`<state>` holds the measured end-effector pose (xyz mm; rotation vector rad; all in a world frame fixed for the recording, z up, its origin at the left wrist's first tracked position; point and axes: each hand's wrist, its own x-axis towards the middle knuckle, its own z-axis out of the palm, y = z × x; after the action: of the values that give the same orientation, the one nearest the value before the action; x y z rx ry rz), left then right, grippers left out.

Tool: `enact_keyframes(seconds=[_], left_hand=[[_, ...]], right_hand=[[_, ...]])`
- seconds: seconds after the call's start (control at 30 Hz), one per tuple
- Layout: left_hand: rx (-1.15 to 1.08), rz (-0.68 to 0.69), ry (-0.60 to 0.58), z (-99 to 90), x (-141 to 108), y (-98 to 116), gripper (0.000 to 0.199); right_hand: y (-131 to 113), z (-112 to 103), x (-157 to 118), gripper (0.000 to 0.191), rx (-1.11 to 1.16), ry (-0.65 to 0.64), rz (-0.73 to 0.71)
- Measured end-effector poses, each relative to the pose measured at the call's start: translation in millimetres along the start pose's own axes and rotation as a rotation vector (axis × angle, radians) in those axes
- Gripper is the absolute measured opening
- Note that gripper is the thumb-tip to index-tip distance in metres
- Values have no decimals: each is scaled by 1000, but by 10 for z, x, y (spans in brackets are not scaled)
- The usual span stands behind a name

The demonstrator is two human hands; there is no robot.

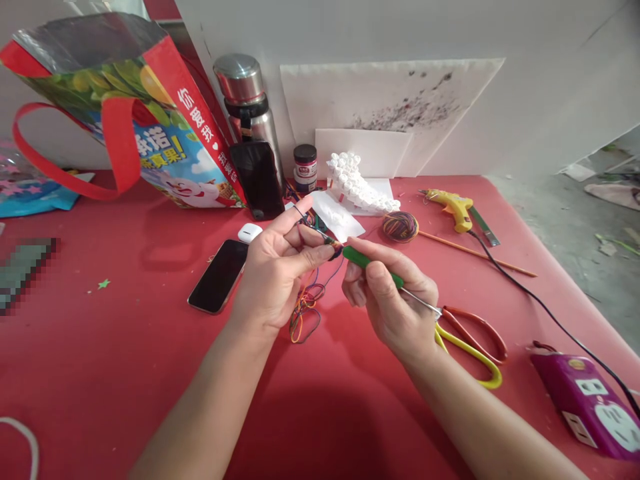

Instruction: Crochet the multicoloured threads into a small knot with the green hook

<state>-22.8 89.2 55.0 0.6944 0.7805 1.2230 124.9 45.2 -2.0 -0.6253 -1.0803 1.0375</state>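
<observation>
Your right hand (397,300) is closed around the handle of the green-handled tool (357,258), thumb laid along it, probably so you can steer the end that meets the work. Just off that end, your left hand (275,270) pinches a small multicoloured yarn piece (337,249) between thumb and fingers. Its index finger stands raised with a dark strand (301,212) running over it, presumably to hold the yarn taut.

Below and left of the tool, a slack tangle of yarn (305,303) hangs or lies on the red table (150,373); you cannot tell quite which. Above and right of the tool sits the yarn ball (400,227), likely set aside there so it can feed freely.

Close to the tool's lower right end are the scissors (494,378), handy for cutting; your right hand covers their blades. Further right of the tool lies the yellow glue gun (450,205). Beyond the tool to the upper left, one phone (257,180) stands upright in front of the flask (241,80), which seems to prop it.

Hard to make out: the tool's working tip, lost among your fingers and the yarn. Far lower right of the tool, the purple socket block (580,397) is cut off by the frame.
</observation>
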Motion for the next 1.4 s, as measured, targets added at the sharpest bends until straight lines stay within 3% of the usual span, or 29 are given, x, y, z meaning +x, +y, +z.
enact_keyframes(seconds=[0.67, 1.0, 1.4], left_hand=[[110, 41, 94, -18, -14, 96, 71], [115, 37, 92, -14, -26, 143, 79], [135, 49, 102, -38, -30, 158, 75]], right_hand=[[-40, -65, 5, 31, -84, -59, -52], [-56, -82, 6, 30, -103, -66, -70], [-98, -84, 10, 30, -148, -69, -65]])
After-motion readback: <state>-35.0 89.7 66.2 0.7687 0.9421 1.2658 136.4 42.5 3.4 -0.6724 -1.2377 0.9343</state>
